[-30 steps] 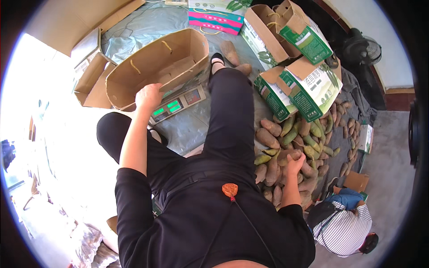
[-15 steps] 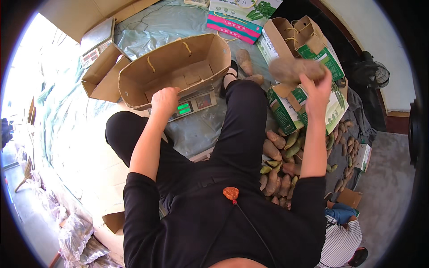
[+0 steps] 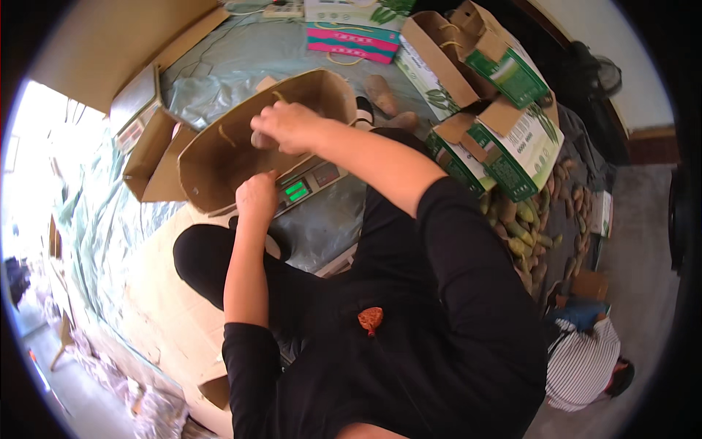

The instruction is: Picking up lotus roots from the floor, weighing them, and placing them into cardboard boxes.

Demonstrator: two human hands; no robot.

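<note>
The cardboard box (image 3: 201, 172) is open-topped, with yellow rope handles, and rests on a digital scale (image 3: 311, 184) with a lit green display. My left hand (image 3: 257, 196) is closed on the box's near rim. Over the opening reaches my right hand (image 3: 291, 126), with its fingers curled round a brown tuber (image 3: 261, 139) that looks like a sweet potato. Most of that tuber is hidden by the hand, and the box's inside is partly hidden by my right forearm.
Brown and green tubers (image 3: 521, 234) lie heaped at my right, beside green-and-white cartons (image 3: 523, 150). Two loose tubers (image 3: 380, 95) lie beyond my foot. A pink-and-teal box (image 3: 351, 44) stands at the back. A person in a striped shirt (image 3: 583, 366) is at lower right.
My right hand has swung left from above the cartons to over the cardboard box, carrying the tuber. My left hand stays at the box's near rim.
</note>
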